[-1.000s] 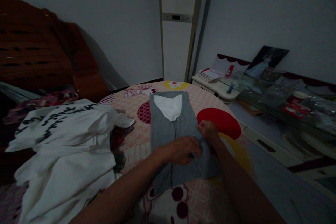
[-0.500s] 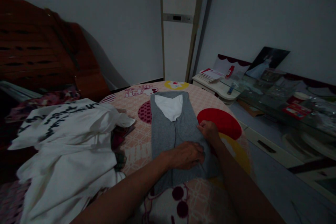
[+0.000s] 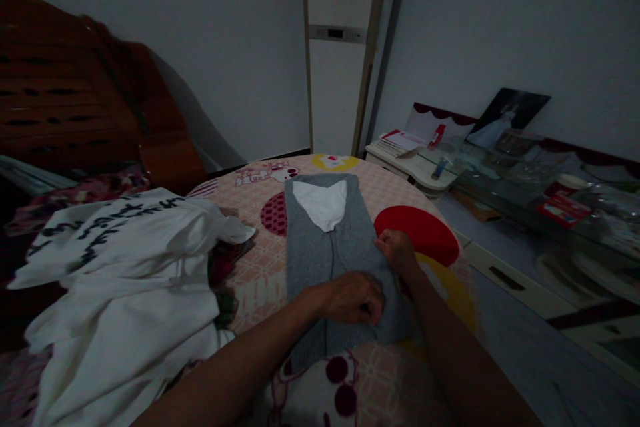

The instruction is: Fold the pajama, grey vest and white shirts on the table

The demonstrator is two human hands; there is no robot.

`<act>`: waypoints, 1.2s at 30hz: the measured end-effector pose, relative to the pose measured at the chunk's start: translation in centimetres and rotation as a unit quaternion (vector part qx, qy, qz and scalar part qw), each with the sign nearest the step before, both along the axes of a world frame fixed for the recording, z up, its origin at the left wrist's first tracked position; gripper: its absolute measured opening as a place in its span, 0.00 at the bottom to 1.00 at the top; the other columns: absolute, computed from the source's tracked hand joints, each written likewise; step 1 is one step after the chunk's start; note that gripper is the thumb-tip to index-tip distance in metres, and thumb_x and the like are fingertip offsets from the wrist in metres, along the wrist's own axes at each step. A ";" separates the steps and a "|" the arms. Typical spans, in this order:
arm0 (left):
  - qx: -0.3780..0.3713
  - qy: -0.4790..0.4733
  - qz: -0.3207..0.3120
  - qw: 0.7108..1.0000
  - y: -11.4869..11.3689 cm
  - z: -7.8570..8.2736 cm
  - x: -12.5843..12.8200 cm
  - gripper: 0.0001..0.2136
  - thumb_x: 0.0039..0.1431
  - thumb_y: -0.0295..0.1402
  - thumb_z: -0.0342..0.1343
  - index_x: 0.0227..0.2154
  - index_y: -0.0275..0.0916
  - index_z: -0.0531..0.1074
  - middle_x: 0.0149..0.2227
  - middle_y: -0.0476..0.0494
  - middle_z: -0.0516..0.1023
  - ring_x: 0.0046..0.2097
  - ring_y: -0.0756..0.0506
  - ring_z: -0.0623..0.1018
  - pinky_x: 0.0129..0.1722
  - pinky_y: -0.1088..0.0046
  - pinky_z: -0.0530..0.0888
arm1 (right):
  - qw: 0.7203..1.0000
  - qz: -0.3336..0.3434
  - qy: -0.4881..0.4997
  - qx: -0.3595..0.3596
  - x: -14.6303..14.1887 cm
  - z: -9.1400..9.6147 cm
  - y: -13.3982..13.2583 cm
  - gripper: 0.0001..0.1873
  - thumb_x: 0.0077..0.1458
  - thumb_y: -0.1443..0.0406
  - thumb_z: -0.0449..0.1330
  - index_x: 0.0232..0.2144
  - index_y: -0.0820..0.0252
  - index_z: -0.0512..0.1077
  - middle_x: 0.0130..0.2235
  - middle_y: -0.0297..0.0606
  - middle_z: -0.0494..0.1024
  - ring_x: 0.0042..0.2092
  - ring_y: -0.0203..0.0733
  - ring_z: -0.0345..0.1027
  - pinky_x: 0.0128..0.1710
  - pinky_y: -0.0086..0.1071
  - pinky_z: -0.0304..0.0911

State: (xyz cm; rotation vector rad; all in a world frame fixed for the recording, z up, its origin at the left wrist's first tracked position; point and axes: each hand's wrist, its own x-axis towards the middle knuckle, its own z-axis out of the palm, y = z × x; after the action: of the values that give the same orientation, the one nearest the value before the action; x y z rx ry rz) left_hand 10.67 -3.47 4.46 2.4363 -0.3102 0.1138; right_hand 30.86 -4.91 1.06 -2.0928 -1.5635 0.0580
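A grey knit cardigan (image 3: pixel 307 253) lies flat on the patterned tablecloth (image 3: pixel 255 287), its neck end away from me. White fabric (image 3: pixel 323 203) fills its V-neck, and a dark line runs down its front. At the cardigan's right edge, my right hand (image 3: pixel 396 250) pinches the grey cloth. My left hand (image 3: pixel 353 298) is over the lower right part of the garment, closed with its fingers curled down. Whether cloth is caught in those left fingers is hidden from me.
White clothes (image 3: pixel 135 300) with black lettering are heaped left of the tablecloth. Behind them is a wooden seat back (image 3: pixel 55 93). To the right stands a glass-topped cabinet (image 3: pixel 490 180) carrying papers, a picture and boxes. A tall white appliance (image 3: pixel 335 90) stands at the back.
My left hand has shifted slightly left, and its fingers have curled more. My right hand keeps its pinch at the edge. The lower right corner has drawn slightly inward.
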 end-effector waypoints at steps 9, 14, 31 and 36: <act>0.006 -0.058 0.200 0.978 0.4 -0.6 -0.4 0.12 0.60 0.35 0.58 0.45 0.37 0.74 0.49 0.38 0.76 0.52 0.41 0.75 0.53 0.65 0.70 | 0.999 -0.035 -0.003 0.009 -0.4 0.0 0.1 0.07 0.49 0.66 0.58 0.21 0.60 0.70 0.24 0.37 0.74 0.28 0.38 0.65 0.29 0.30 0.52; 0.088 -0.020 0.271 0.958 1.6 -1.9 -1.0 0.32 0.55 0.45 0.62 0.60 0.37 0.64 0.65 0.29 0.61 0.66 0.33 0.62 0.64 0.52 0.60 | 0.998 -0.043 -0.037 0.015 -0.7 0.0 -0.1 0.05 0.48 0.66 0.58 0.22 0.59 0.69 0.24 0.36 0.72 0.29 0.39 0.63 0.30 0.31 0.51; -0.020 -0.044 0.421 0.906 7.4 1.3 -5.2 0.11 0.56 0.31 0.58 0.42 0.38 0.78 0.42 0.43 0.81 0.44 0.45 0.79 0.47 0.71 0.72 | 0.994 -0.063 -0.048 -0.073 -1.2 1.5 -0.3 0.08 0.53 0.65 0.56 0.26 0.59 0.74 0.28 0.38 0.76 0.31 0.40 0.68 0.30 0.30 0.52; 0.051 0.019 0.477 0.877 7.0 1.0 -7.8 0.07 0.53 0.28 0.56 0.33 0.37 0.78 0.32 0.46 0.80 0.35 0.47 0.77 0.37 0.75 0.69 | 0.994 -0.060 -0.036 -0.086 -1.1 2.1 -0.5 0.08 0.53 0.64 0.57 0.26 0.59 0.75 0.29 0.39 0.78 0.32 0.41 0.70 0.29 0.30 0.54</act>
State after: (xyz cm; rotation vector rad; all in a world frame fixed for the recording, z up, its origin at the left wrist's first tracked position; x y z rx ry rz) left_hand 2.89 3.56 5.46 2.4611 0.9521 0.4789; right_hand 29.72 -5.38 3.13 -2.3429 -1.5192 0.0777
